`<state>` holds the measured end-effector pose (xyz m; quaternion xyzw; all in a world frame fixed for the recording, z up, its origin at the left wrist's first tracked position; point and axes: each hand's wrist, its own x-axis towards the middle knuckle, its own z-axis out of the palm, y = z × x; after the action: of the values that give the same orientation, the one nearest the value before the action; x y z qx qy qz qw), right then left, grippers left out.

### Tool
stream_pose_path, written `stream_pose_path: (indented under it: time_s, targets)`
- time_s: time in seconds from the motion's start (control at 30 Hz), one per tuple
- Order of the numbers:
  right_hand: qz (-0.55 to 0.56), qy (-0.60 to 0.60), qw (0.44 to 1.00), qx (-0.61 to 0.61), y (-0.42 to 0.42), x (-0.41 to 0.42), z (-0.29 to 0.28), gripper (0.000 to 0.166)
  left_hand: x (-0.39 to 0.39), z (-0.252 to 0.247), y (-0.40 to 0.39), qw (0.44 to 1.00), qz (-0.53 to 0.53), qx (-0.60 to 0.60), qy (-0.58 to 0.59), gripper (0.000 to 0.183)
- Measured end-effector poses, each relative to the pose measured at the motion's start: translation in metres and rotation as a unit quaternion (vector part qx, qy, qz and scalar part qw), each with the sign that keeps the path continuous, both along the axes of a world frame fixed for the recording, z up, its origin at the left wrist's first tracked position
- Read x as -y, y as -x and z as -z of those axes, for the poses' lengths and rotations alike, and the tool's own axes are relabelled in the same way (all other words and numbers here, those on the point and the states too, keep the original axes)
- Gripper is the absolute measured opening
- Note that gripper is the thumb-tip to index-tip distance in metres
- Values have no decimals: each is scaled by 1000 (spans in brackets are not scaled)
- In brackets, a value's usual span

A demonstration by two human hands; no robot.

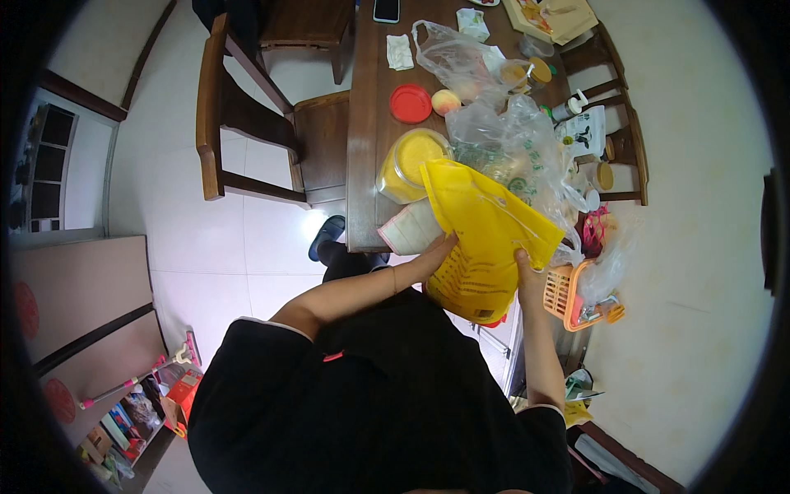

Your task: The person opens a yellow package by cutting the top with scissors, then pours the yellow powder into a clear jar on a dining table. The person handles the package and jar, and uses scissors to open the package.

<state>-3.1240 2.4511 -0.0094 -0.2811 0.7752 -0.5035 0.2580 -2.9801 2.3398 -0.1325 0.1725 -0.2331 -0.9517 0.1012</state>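
A large yellow plastic bag with printing is held up between both hands at the table's near end. My left hand grips its left side, the fingers partly hidden behind it. Around its right edge closes my right hand. The bag's upper end leans by a wide clear jar, uncovered and filled with yellow grainy contents; whether the bag touches it I cannot tell. A folded whitish cloth lies below the jar, partly behind the bag. Beyond the jar are a red round lid and a peach.
Clear plastic bags cover much of the wooden table. A pump bottle and several jars stand along its right side. An orange plastic basket is at the near right, and a wooden chair stands left. A phone lies far off.
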Motion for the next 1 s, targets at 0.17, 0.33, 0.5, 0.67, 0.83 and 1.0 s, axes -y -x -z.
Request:
stream_pose_path:
  time_s: [0.17,0.33,0.5,0.67,0.83,1.0]
  targets:
    - [69,72,985,139,-3,-9,21,49,15,20,2,985,-9,-10,171,44]
    - [170,184,933,260,-4,-23,49,45,39,2,0,922,-33,-6,385,40]
    - [146,295,886,327,-14,-29,61,42,53,-28,-8,885,23,25,464,45]
    - [94,368,826,416,-25,-43,79,33,54,-49,-26,836,64,24,545,58]
    - [137,404,806,410,-42,-65,89,29,88,-108,-60,645,155,53,747,59]
    - [124,406,814,397,-47,-77,82,34,149,-127,-51,406,49,116,905,29]
